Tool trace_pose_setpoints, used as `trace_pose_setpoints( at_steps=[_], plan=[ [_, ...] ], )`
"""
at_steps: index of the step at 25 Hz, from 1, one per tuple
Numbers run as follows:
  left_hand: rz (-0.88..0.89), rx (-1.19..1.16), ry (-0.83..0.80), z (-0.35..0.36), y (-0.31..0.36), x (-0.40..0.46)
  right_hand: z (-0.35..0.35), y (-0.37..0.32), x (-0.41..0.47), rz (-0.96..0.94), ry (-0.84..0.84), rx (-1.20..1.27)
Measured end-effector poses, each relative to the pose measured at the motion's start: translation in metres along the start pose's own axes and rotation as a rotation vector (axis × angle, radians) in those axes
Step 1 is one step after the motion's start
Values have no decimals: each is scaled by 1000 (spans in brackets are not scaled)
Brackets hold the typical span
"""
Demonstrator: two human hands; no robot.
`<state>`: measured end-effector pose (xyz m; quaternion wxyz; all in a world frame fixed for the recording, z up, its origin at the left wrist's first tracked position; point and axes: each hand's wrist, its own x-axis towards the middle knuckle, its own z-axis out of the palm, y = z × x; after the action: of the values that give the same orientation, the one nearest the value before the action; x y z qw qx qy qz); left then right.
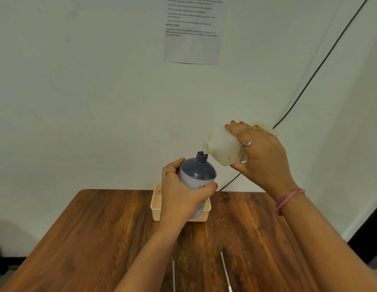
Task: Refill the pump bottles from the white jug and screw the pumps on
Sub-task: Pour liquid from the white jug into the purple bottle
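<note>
My left hand (pixel 181 194) grips a pump bottle (pixel 197 172) with a blue-grey top and pale lower body, held up above the table with its threaded neck open and no pump on it. My right hand (pixel 259 150) holds the white jug (pixel 222 145) tipped on its side, spout pointing left and down, right at the bottle's mouth. Something dark shows at the bottle's opening. Two thin white pump tubes (pixel 225 270) lie on the table near the front edge; their heads are out of view.
A small cream plastic basket (pixel 157 202) stands on the wooden table (pixel 99 239) behind my left hand, near the wall. A printed instruction sheet (pixel 191 30) hangs on the white wall. A black cable (pixel 322 62) runs diagonally down the wall at right.
</note>
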<state>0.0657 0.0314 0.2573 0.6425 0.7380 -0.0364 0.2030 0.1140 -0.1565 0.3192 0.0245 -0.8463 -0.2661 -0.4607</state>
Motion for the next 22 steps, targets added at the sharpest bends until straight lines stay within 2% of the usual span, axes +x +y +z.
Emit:
trace_pose_setpoints(
  at_steps=[22],
  plan=[
    [-15,-12,5,1,2,-4,-2,0,-2,-11,17,8]
  ],
)
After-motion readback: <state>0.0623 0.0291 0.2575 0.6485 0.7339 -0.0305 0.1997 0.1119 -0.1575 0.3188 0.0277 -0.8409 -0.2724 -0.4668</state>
